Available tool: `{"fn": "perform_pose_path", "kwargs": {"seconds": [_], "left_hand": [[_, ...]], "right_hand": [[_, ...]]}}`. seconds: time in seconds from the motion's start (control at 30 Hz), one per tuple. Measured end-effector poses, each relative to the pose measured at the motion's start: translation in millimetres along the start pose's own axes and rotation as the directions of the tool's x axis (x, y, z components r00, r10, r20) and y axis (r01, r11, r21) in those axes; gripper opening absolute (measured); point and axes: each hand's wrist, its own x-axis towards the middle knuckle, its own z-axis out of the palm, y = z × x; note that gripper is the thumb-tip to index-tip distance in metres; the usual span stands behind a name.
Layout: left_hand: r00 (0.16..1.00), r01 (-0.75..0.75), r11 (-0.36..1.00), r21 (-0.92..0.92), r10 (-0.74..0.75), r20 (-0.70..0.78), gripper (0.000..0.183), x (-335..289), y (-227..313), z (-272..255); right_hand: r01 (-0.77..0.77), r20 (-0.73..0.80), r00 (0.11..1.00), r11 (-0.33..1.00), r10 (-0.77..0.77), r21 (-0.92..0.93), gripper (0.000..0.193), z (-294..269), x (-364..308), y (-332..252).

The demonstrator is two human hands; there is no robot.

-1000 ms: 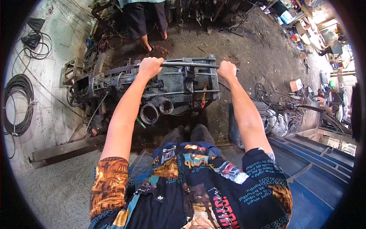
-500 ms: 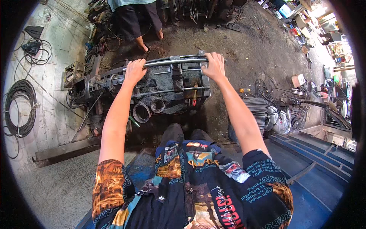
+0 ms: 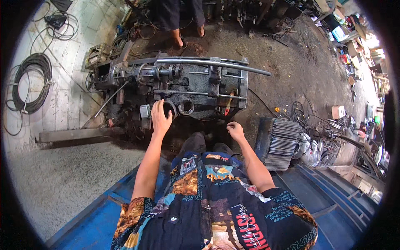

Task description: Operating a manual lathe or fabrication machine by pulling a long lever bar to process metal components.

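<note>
My left hand (image 3: pixel 161 118) is open, its fingers stretched out beside the larger metal ring (image 3: pixel 170 109) on the near edge of a greasy lathe-like machine (image 3: pixel 200 87). Whether it touches the ring is hard to tell. Over the dark gap in front of the machine, my right hand (image 3: pixel 236 130) is loosely curled with nothing visible in it. A long metal bar (image 3: pixel 250 68) lies along the machine's far side, its right end sticking out past the frame. A smaller ring (image 3: pixel 186 107) sits by the larger one. A red-handled brush (image 3: pixel 228 109) rests at the machine's right end.
A stack of ribbed metal pieces (image 3: pixel 283 141) stands at right, near a blue metal frame (image 3: pixel 333 200). Coiled hose (image 3: pixel 31 81) lies at the left. Beyond the machine are another person's legs (image 3: pixel 180 25). A metal beam (image 3: pixel 75 135) lies on the left floor.
Both hands have let go of the long bar and drawn back toward me. The left is now by the rings, the right over the gap. The view has shifted.
</note>
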Motion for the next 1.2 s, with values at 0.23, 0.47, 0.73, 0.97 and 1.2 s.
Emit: {"fn": "perform_pose_path", "kwargs": {"seconds": [0.23, 0.47, 0.73, 0.97, 1.2], "left_hand": [[0.993, 0.113, 0.993, -0.032, -0.112, 0.033, 0.058, -43, -14, -4], [0.989, 0.149, 0.962, -0.227, -0.139, 0.056, 0.051, -26, -38, -7], [0.99, 0.111, 0.944, -0.311, -0.078, 0.118, 0.048, -2, -80, -13], [0.995, 0.048, 0.94, -0.338, -0.016, 0.099, 0.048, 16, -97, -22], [0.997, -0.067, 0.944, -0.322, 0.073, 0.008, 0.048, 36, -81, -48]], "right_hand": [[-0.079, 0.089, 0.994, 0.98, 0.064, 0.183, 0.02, -6, 29, -38], [-0.128, 0.064, 0.991, 0.947, 0.114, 0.296, 0.02, 2, 34, -89], [-0.18, 0.01, 0.981, 0.886, 0.194, 0.427, 0.021, 54, 2, -120], [-0.187, 0.025, 0.981, 0.897, 0.194, 0.4, 0.021, 87, -22, -147], [0.006, 0.116, 0.992, 0.938, -0.05, 0.346, 0.021, 115, 10, -193]]}}
